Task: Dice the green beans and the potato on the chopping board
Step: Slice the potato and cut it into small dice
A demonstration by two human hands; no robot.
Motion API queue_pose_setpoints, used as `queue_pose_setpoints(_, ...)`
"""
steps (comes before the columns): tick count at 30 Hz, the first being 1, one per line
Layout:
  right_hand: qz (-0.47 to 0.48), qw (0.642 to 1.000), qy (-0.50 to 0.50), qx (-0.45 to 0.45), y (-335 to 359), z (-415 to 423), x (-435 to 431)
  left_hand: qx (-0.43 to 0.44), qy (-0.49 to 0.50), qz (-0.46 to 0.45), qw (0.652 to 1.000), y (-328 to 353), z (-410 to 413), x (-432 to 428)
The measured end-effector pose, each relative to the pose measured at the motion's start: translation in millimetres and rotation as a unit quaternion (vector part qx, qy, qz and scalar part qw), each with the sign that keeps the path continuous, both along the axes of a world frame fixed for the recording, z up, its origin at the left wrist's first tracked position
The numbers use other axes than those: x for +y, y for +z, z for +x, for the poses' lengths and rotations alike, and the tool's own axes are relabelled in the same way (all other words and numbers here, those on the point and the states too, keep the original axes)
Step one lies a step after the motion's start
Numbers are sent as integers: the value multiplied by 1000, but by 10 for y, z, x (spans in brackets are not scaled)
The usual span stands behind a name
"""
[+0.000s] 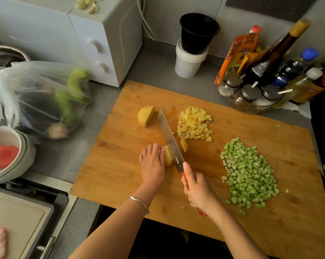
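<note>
On the board [120, 165], seen from the head camera, a potato piece [167, 156] is held down by the left hand [152, 165], whose fingers are curled over it. The red handle of a knife [170, 141] is gripped by the right hand [199, 191], with the thumb laid near the blade's heel. The blade is set against the right side of the piece, its tip pointing away from the person. A cut slice [184, 144] lies just beside the blade on its right. A potato half [145, 115] rests apart, further back on the board. Potato cubes [194, 124] are heaped behind the slice, and the diced beans [249, 174] are piled at the right. A bag [36, 94] of vegetables and a microwave [101, 43] are seen to the left of the board.
</note>
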State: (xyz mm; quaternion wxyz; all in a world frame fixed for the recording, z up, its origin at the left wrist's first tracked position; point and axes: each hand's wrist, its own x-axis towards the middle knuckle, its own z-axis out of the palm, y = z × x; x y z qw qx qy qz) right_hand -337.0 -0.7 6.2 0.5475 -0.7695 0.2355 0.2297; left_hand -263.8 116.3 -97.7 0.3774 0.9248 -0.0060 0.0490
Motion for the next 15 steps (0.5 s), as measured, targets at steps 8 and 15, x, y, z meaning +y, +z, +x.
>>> queue_pose_setpoints(8, -16, 1000, 6, 12, -45, 37, 41, 8, -8, 1, 1000, 3, -4, 4)
queue_pose_setpoints(15, -34, 999, 5, 14, -103, 145, 70, 8, 0, 6, 1000, -19, 18, 10)
